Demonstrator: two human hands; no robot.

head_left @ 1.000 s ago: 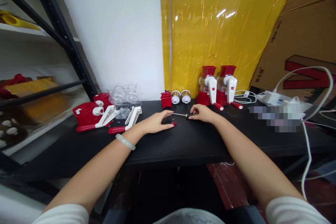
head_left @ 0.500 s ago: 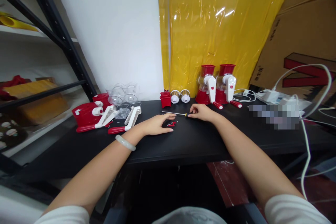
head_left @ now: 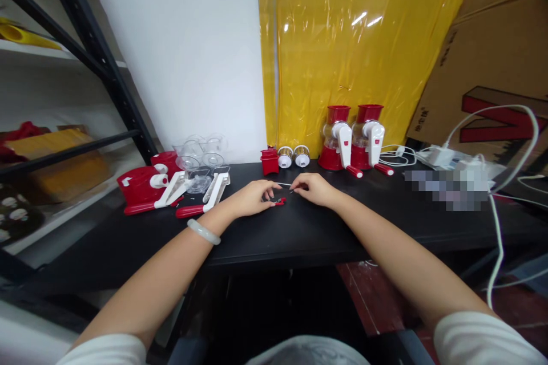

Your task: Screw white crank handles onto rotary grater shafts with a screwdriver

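Both hands meet over small parts at the middle of the desk

The left hand (head_left: 253, 198) lies low over the desk (head_left: 278, 245), its thumb and fingers parted and curved. Just beside the thumb tip sits a small red piece (head_left: 281, 201); whether the thumb touches it, I cannot tell. The right hand (head_left: 319, 189) comes in from the other side with its fingertips drawn close together above a tiny part (head_left: 291, 191), too small to name. Whether they pinch it cannot be made out. A thin metal shaft (head_left: 283, 184) spans the gap between the hands, lying just behind the red piece, its ends hidden.

Behind the hands, red plastic parts (head_left: 270, 162) stand next to two metal drums (head_left: 293, 157) with white ends. To the right of these, two red-and-white crank graters (head_left: 355, 140) stand upright side by side against a yellow sheet (head_left: 377, 28).

Over on the left side of the desk are red bases (head_left: 139, 187), clear plastic pieces (head_left: 199, 155) and two white crank arms with red grips (head_left: 216, 191). White cables (head_left: 496, 239) run along the right, near a large cardboard box (head_left: 483, 63). A pale bangle (head_left: 204, 232) circles the left wrist.
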